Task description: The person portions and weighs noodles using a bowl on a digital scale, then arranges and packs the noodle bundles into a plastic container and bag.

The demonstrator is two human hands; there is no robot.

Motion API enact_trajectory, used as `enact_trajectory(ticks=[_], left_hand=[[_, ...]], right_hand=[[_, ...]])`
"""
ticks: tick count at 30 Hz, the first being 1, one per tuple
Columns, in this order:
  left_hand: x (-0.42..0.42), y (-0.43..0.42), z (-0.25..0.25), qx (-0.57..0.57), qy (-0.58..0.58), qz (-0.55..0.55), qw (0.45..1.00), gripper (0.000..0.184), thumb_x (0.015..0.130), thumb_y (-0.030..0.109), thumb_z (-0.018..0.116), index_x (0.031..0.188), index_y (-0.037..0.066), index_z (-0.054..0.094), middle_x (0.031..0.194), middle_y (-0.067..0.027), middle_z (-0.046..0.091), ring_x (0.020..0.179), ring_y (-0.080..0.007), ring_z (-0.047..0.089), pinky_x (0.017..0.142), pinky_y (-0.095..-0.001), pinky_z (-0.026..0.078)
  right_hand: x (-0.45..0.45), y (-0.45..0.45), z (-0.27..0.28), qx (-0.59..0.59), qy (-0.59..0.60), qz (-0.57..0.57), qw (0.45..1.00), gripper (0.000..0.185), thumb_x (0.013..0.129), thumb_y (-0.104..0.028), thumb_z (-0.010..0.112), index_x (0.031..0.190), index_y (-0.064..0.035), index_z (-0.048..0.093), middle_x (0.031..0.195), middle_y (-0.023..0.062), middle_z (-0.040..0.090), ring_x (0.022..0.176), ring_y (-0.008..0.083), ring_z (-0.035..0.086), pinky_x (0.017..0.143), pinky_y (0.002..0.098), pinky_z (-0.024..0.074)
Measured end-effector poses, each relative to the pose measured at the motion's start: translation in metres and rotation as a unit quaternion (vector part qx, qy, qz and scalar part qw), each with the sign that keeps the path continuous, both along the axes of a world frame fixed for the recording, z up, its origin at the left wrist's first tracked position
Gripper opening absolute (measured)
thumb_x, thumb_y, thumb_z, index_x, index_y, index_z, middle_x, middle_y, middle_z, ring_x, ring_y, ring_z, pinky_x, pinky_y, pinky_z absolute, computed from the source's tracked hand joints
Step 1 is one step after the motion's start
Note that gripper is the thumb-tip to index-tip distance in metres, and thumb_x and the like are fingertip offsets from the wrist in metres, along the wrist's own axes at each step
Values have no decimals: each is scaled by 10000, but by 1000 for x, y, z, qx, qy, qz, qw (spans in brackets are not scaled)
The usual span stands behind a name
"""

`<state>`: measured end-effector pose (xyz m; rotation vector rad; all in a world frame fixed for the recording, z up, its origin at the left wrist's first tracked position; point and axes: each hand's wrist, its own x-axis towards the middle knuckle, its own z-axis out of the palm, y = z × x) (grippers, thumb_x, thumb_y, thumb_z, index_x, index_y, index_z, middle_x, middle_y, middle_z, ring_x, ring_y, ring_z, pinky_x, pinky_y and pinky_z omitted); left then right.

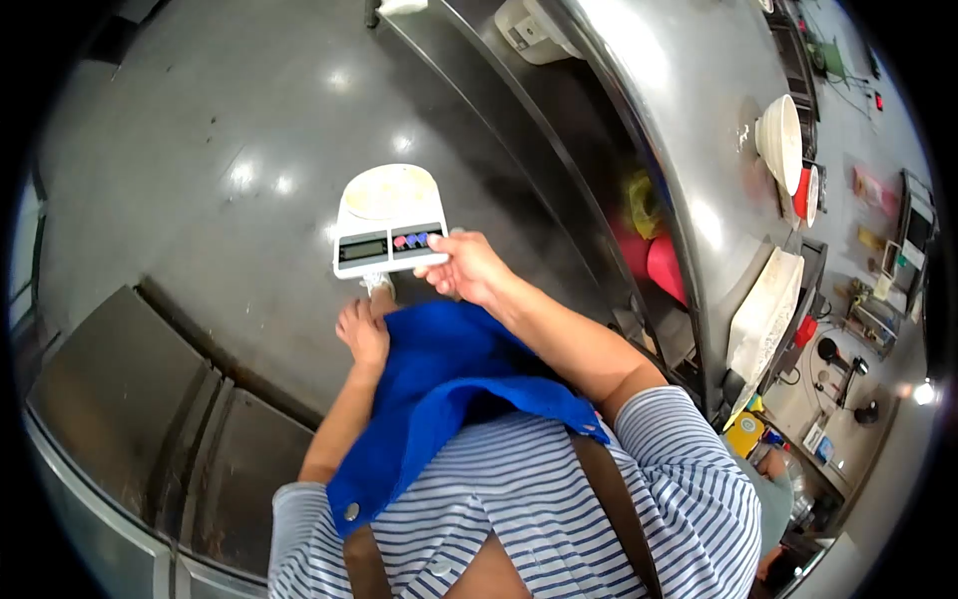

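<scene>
A white kitchen scale (pixel 417 213) with a round pale plate, a small display and red and blue buttons hangs in the air over the grey floor. My right hand (pixel 466 267) grips its lower right corner, the thumb on top beside the buttons. Below the scale's left part, my left hand (pixel 363 332) is apart from it, held near the blue apron (pixel 439 349), fingers spread and holding nothing. The display's reading is too small to tell.
On my right runs a steel counter (pixel 689 120) with a white bowl (pixel 779 145) and a long pale tray (pixel 766 309). Shelves beneath hold a white container (pixel 534 32) and a pink item (pixel 666 268). Steel cabinets (pixel 130 399) stand at left. Part of another person (pixel 773 467) shows at lower right.
</scene>
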<state>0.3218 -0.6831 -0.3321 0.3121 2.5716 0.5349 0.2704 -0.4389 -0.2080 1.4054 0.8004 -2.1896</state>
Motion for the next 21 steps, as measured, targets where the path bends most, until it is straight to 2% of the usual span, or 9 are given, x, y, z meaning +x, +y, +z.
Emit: enact_trajectory(ticks=[4, 6, 9, 15, 19, 21], left_hand=[[34, -4, -26, 11, -31, 16, 999, 468, 739, 119, 633, 1192, 72, 522, 1261, -157, 458, 1214, -346, 377, 1012, -511, 237], [43, 0, -33, 13, -58, 36, 998, 453, 741, 120, 636, 1177, 67, 525, 1279, -156, 450, 1221, -349, 368, 1021, -525, 228], [45, 3, -36, 35, -64, 39, 997, 420, 742, 115, 637, 1147, 59, 540, 1298, -155, 441, 1231, -359, 353, 1032, -525, 223], [36, 7, -37, 63, -78, 58, 993, 381, 748, 94, 623, 1118, 45, 551, 1313, -142, 435, 1244, -385, 329, 1049, -503, 216], [34, 8, -38, 68, -81, 48, 993, 377, 754, 90, 608, 1124, 39, 555, 1305, -144, 446, 1236, -387, 339, 1045, -503, 225], [35, 10, -39, 72, -86, 49, 993, 376, 754, 92, 607, 1123, 39, 557, 1303, -146, 449, 1233, -389, 343, 1042, -503, 229]], right_hand=[[18, 12, -37, 45, 10, -31, 998, 222, 897, -151, 567, 1006, 41, 541, 767, 206, 643, 532, 180, 597, 418, 273, 454], [31, 29, -49, 95, 56, -103, 989, 223, 890, -142, 576, 1027, 33, 559, 782, 202, 647, 550, 181, 601, 445, 272, 460], [56, 62, -63, 154, 77, -150, 974, 241, 883, -177, 601, 1042, 3, 582, 830, 186, 655, 608, 180, 605, 500, 269, 457], [96, 147, -79, 257, 85, -268, 925, 208, 941, -171, 500, 1075, -14, 523, 844, 186, 645, 613, 182, 581, 536, 288, 429], [102, 190, -93, 293, 96, -282, 908, 281, 942, -209, 501, 1156, -27, 513, 918, 119, 636, 738, 192, 592, 571, 290, 422], [107, 217, -111, 272, 43, -345, 897, 249, 949, -218, 486, 1101, -24, 518, 892, 167, 635, 685, 199, 589, 559, 297, 437]])
